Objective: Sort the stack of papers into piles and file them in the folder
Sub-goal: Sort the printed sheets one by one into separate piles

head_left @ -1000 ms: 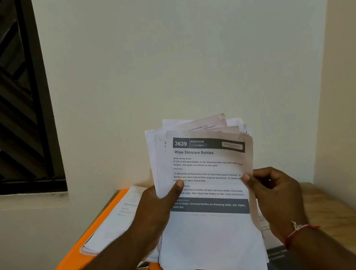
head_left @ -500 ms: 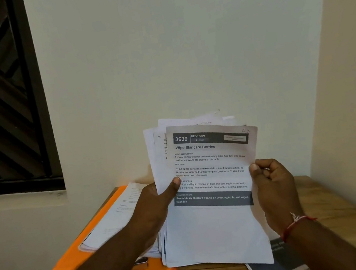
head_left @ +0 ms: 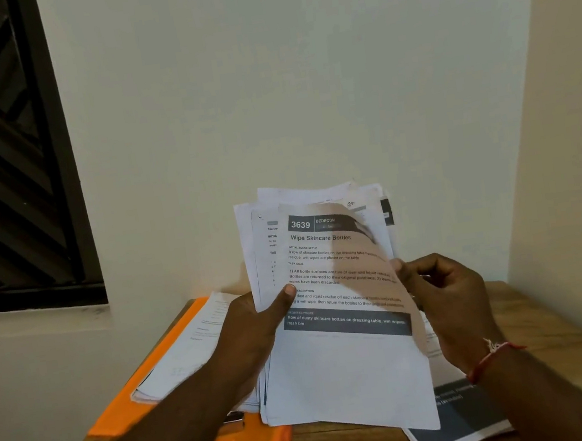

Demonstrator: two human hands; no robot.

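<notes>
Looks like mid-sort to me: the front page is being peeled off to see which pile it belongs in.

Lower left of the frame is the orange folder (head_left: pixel 122 412), flat on the wooden table (head_left: pixel 558 324), with one pile (head_left: pixel 188 350) of sheets already lying on it. Just right of that, low centre, the left hand (head_left: pixel 255 322) grips the stack of papers (head_left: pixel 342 381) by its left edge, thumb clamped across the front and fingers wrapped behind; the stack is held up, tilted toward the camera, bottom edge down near the folder. The top sheet (head_left: pixel 342 280), headed "Wipe Skincare Bottles", curls away at its upper right corner. Right of centre, the right hand (head_left: pixel 442 296) has its fingers curled and seems to pinch that sheet's right edge. At the lower right, a loose sheet (head_left: pixel 459 417) lies on the table, partly under the stack.

Next move, I'd guess: slide that one page free without dragging the ones behind it, then drop it on the matching pile; thin paper sticks, so go easy.
</notes>
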